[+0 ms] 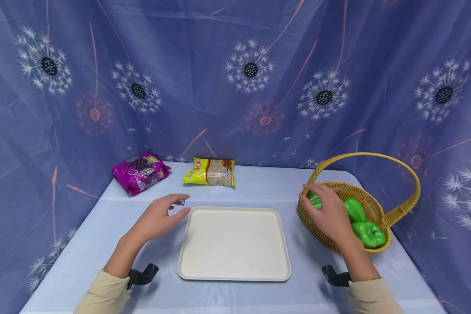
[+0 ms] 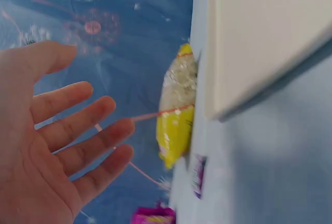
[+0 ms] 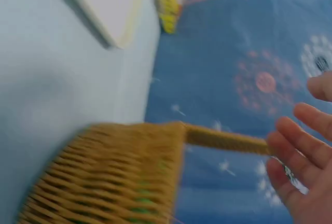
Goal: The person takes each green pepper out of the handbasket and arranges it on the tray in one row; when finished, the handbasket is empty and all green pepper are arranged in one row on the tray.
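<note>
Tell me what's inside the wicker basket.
At least two green peppers lie in the wicker basket. The right hand hides part of the inside, so what lies behind it cannot be seen.

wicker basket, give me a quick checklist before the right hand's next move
1. Basket upright: ok, handle raised.
2. Green peppers inside it: ok.
3. Right hand free: ok, it holds nothing.
4. Fingers clear of the handle: cannot tell, they overlap it in the right wrist view.
5. Pepper in the right hand: not ok, none held.
6. Tray flat on the table: ok.
</note>
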A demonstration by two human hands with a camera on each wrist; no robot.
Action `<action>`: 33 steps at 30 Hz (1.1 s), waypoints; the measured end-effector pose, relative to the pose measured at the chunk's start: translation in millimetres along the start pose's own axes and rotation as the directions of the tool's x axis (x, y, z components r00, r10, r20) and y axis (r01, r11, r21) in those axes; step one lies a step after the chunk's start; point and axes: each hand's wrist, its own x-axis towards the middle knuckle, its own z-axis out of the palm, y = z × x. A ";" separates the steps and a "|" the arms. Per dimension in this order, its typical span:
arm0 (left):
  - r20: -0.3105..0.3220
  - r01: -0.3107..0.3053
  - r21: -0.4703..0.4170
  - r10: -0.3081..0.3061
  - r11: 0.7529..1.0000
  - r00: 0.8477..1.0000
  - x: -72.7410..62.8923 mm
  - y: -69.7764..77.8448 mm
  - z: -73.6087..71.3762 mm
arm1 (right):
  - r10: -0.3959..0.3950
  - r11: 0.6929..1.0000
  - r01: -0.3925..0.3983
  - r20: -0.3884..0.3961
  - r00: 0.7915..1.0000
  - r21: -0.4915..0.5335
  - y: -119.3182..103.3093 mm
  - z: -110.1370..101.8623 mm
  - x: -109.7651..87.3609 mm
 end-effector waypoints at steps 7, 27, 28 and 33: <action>0.048 0.048 -0.158 -0.041 0.986 0.998 -9.5 -22.7 15.2 | 0.135 0.978 -0.145 0.077 0.988 0.147 23.9 -33.4 14.5; 0.059 0.218 -0.186 -0.210 0.958 0.976 -27.0 -52.2 69.1 | 0.322 0.934 -0.357 0.434 0.841 -0.001 109.2 -74.9 35.3; 0.058 0.221 -0.195 -0.214 0.956 0.975 -27.1 -52.4 69.4 | 0.331 0.932 -0.362 0.451 0.829 -0.018 112.0 -74.4 34.9; 0.067 0.210 -0.183 -0.201 0.960 0.977 -27.6 -50.1 69.3 | 0.332 0.930 -0.364 0.527 0.782 -0.045 126.4 -70.3 35.2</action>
